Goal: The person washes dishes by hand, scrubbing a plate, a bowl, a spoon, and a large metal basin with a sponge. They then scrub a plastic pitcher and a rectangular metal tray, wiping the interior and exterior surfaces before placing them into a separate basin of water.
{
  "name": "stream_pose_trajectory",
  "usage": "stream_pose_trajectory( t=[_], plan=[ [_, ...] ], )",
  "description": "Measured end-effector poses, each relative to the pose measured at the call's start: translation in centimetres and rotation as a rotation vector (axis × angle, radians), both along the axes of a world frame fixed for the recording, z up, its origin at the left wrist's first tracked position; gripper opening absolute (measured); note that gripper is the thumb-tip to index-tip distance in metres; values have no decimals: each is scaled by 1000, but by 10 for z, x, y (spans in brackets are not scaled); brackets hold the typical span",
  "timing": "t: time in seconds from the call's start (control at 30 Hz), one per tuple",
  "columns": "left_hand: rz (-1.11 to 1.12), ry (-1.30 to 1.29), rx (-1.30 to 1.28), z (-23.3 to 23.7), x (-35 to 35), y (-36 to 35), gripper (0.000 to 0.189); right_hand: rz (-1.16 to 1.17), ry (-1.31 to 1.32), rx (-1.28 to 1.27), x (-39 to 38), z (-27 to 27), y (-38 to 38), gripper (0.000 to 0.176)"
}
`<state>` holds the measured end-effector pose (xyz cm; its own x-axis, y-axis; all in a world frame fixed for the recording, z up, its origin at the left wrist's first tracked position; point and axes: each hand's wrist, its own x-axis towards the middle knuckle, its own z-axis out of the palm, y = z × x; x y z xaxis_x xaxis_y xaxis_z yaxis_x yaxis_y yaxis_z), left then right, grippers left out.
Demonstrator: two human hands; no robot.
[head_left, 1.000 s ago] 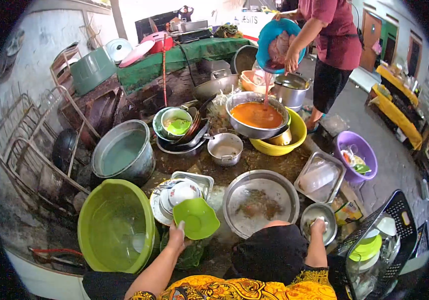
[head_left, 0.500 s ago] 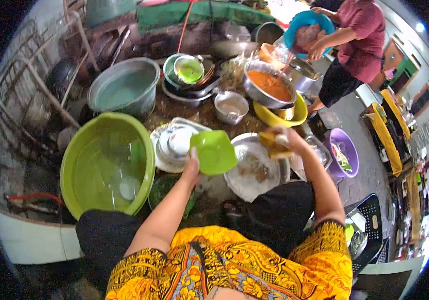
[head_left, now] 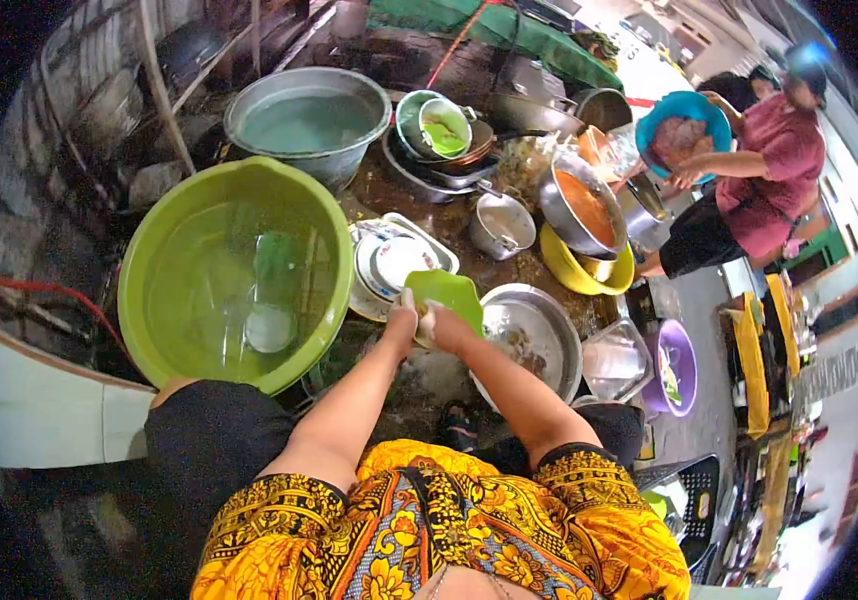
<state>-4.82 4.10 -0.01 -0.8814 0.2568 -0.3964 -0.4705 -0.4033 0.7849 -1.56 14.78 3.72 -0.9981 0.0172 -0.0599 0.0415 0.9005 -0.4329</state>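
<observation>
Nearest: closed on near edge of green bowl [head_left: 457,292] w/ L hand [head_left: 401,318]; brought against same edge w/ R hand [head_left: 440,324], grip & contents impossible to tell. Best steadied firmly w/ L, worked evenly w/ R incl. corners, & tilted toward metal basin [head_left: 561,345] vs. drips on stacked plates [head_left: 403,262] just beyond. Farther: grey tub [head_left: 344,168] w/ water.

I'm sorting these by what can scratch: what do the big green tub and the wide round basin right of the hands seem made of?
Tub: probably glossy plastic, with a thick, moulded rim. Basin: likely metal, perhaps steel or aluminium, silvery and shiny.
</observation>
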Motion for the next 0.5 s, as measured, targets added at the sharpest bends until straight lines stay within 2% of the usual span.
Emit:
stream_pose_trajectory(
  t=[0.03,0.07,0.1,0.13,0.17,0.23,0.3,0.4,0.43,0.47,0.5],
  plan=[
    [-20,19,29,-5,2,-2,46,58,-146,100,7,8,3,46],
    [-45,40,58,-4,4,-3,45,62,-155,105,9,9,16,46],
    [-98,-65,-49,-2,5,-3,44,111,-112,299,11,11,32,44],
    [-95,-69,-40,11,11,-2,44,164,-64,495,8,12,43,42],
    [-125,-126,-109,28,20,0,44,171,-69,502,2,12,45,42],
    [-155,-195,-175,30,28,3,44,-136,-203,390,-6,7,47,50],
    [-183,-91,-21,13,27,11,44,-140,-247,321,-7,-19,30,55],
    [-304,-59,-102,23,27,-8,44,-13,-292,7,15,-9,7,66],
    [-177,-9,-91,10,23,-6,45,92,-332,-5,21,3,6,65],
    [-83,45,-32,-63,9,21,46,197,-370,-20,26,22,3,64],
    [6,104,28,-133,-5,47,47,301,-507,85,32,73,-7,60]
  ],
)
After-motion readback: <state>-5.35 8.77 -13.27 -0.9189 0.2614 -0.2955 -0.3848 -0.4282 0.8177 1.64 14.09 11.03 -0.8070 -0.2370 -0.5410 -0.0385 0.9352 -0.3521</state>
